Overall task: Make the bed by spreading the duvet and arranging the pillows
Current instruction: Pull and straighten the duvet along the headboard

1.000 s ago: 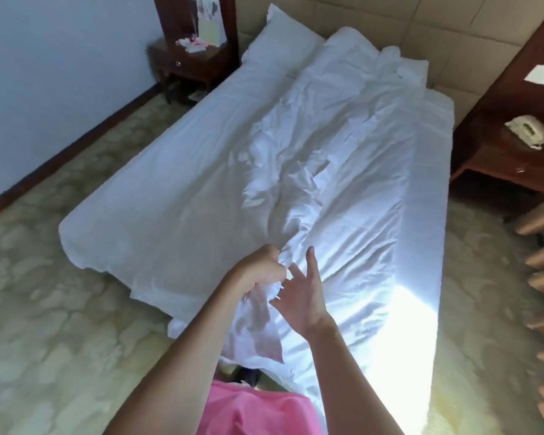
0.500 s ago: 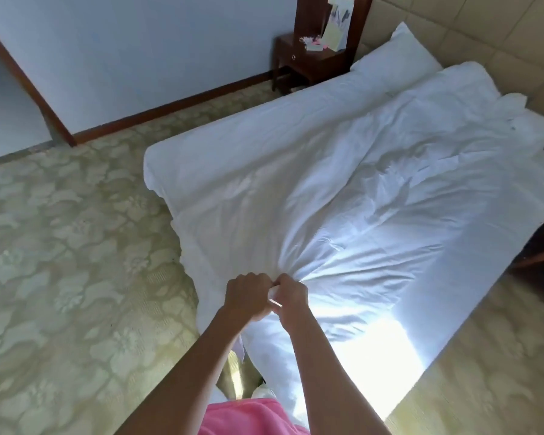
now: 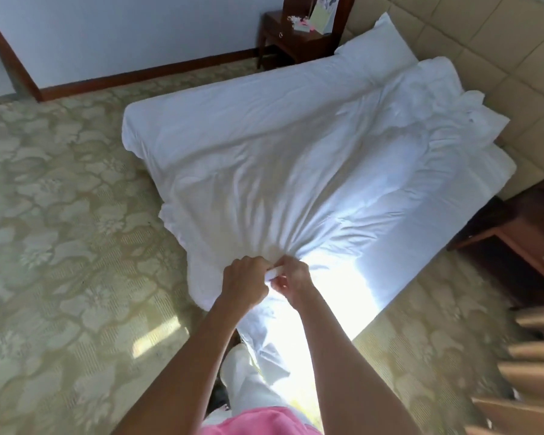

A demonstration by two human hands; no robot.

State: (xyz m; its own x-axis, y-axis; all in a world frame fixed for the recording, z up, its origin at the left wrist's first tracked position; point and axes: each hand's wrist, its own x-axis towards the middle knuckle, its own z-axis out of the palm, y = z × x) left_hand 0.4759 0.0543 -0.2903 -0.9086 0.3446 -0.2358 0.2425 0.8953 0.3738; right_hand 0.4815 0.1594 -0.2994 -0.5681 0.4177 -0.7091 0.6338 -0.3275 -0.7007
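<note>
Head view: since the earlier frame the right hand [image 3: 291, 279] has closed beside the left hand [image 3: 244, 282], and the view has swung left. Both hands now grip one gathered bunch of the white duvet [image 3: 296, 183] at the foot of the bed [image 3: 484, 171] — creases radiate from it. One pillow [image 3: 376, 42] lies at the headboard. Step in hand: spreading the duvet. The next move likely calls for parting the hands along the edge — drawing it flat.
</note>
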